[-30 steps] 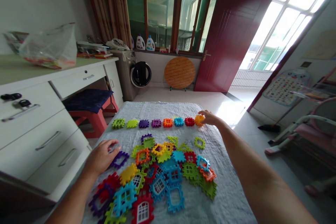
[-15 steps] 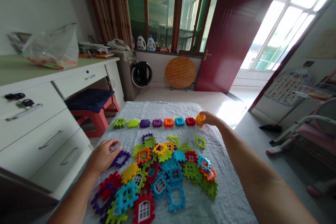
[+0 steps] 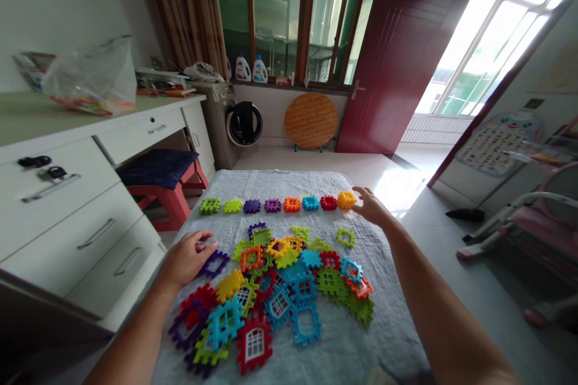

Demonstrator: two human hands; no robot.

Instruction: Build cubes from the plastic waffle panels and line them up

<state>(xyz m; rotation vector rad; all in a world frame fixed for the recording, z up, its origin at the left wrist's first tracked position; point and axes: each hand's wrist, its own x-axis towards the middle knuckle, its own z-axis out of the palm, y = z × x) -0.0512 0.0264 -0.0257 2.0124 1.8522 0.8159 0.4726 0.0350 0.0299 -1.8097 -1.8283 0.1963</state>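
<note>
Several small block stacks form a row across the cloth-covered surface (image 3: 379, 289), from a green one (image 3: 210, 206) at the left to a yellow-orange one (image 3: 347, 200) at the right. My right hand (image 3: 369, 207) is beside the yellow-orange stack, its thumb and fingers apart. Nearer to me lies a loose heap of square notched plastic pieces, among them a blue frame (image 3: 306, 323), a red window piece (image 3: 254, 344) and a yellow plate (image 3: 229, 286). My left hand (image 3: 187, 257) rests with fingers apart at the heap's left, next to a purple frame (image 3: 215, 264).
A white desk (image 3: 167, 113) with drawers stands at the left, with a red stool (image 3: 169, 192) beside it. Farther back are a washing machine (image 3: 221, 123), a round wooden board (image 3: 311, 121) and a dark red door (image 3: 401, 54). A pink chair (image 3: 546, 225) is at the right.
My right hand has opened and moved slightly right, off the yellow-orange stack, which now stands at the row's end. My left hand stays near the purple frame. The view has shifted slightly.
</note>
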